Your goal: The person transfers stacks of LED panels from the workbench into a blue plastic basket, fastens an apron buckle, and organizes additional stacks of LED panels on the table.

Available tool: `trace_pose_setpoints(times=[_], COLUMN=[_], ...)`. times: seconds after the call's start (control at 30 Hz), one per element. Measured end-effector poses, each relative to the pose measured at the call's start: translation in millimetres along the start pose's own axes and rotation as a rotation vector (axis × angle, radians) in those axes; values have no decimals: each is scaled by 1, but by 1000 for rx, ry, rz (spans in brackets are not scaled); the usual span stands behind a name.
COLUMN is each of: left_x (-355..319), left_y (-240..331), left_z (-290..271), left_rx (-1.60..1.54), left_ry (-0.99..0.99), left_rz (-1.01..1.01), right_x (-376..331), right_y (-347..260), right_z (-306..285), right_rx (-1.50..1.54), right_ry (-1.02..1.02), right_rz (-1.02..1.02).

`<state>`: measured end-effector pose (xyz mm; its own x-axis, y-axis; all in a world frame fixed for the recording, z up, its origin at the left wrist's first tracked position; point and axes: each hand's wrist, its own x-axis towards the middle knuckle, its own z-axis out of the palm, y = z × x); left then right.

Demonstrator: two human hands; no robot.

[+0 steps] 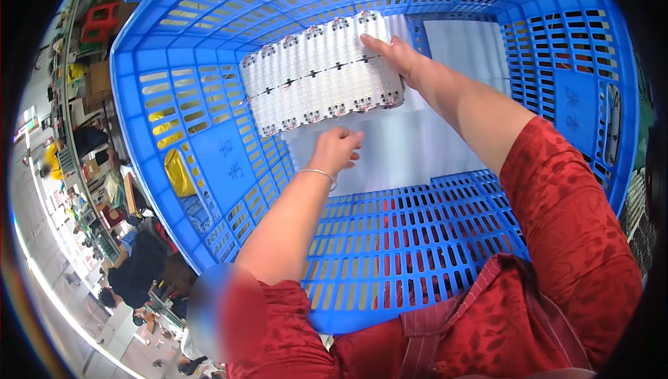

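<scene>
A row of white LED strip boards, with small dark connectors along the edges and middle, lies at the far left inside a blue plastic crate. My right hand rests against the right end of the boards. One finger stretches over their top, the others spread down the side, partly hidden. Just in front of the boards' near edge is my left hand, its fingers loosely bent and apart, with nothing visible in them. It hovers over or touches a pale, glossy sheet; which one, I cannot tell.
Another pale sheet covers the crate's right rear. Slotted walls rise around my arms. Beyond the left wall are a yellow bag, a red stool and a workshop with several people at benches.
</scene>
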<state>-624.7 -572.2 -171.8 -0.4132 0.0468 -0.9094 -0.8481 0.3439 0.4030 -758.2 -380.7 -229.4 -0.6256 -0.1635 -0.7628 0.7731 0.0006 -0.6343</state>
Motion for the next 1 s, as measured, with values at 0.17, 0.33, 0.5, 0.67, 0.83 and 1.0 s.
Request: trace_pose_setpoints(times=[0.17,0.33,0.5,0.67,0.83,1.0], left_x=[6,19,35,38,39,37], left_y=[-21,-13,6,2,-8,10], left_z=[-4,-3,5,5,11,24], left_rx=[-314,-609,-927,-979,-950,-993], left_ry=[-48,-89,-71,-53,-44,-109], left_rz=[-61,102,114,182,170,175], right_x=[-1,-18,-6,6,-15,-10], right_y=[-1,20,23,27,19,40], right_z=[-9,-1,-9,-11,-17,-11], right_rx=[-167,-189,-69,-45,-59,55], right_ry=[-3,21,-49,-95,-165,-197], right_rz=[8,-157,-124,-43,-82,-50])
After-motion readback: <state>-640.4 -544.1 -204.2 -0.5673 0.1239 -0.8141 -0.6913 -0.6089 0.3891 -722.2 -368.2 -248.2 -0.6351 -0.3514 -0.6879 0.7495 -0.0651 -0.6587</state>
